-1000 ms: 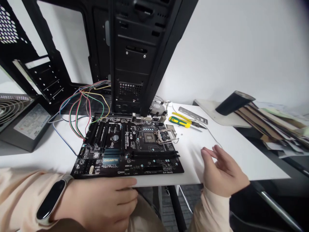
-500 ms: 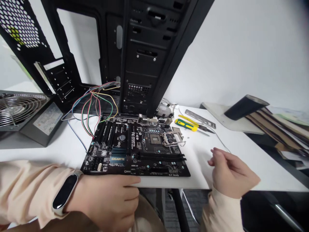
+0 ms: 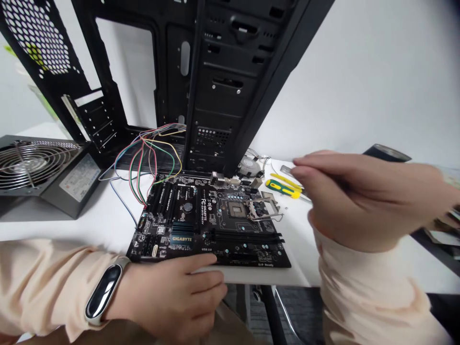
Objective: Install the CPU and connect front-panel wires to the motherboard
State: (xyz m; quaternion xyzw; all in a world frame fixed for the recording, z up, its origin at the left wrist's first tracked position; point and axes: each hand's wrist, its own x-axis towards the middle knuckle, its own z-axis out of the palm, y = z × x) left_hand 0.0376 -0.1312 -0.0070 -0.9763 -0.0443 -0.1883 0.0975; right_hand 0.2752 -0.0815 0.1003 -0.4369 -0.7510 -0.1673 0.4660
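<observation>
A black motherboard (image 3: 210, 218) lies flat on the white table, its front border near the table edge. Its CPU socket (image 3: 237, 209) has the metal load plate (image 3: 264, 207) swung up, and the socket frame stays bare to view. My left hand (image 3: 176, 292) rests at the board's front border, index finger stretched along it, the others loosely bent, holding nothing visible. Raised in the air to the right of the board is my right hand (image 3: 366, 196), thumb and fingers pressed together in a pinch. Whatever may be between those fingertips cannot be made out.
Behind the board stands a black computer case (image 3: 223, 105). Coloured wires (image 3: 143, 143) trail from it onto the board. A power supply (image 3: 68, 182) sits at left. A cooling fan (image 3: 249, 165) and a green-yellow screwdriver (image 3: 282, 187) lie beyond the board's right corner.
My right hand has risen from low over the table, coming closer to the camera with its fingers still pinched. My left hand remains by the board's front border. The view has shifted slightly.
</observation>
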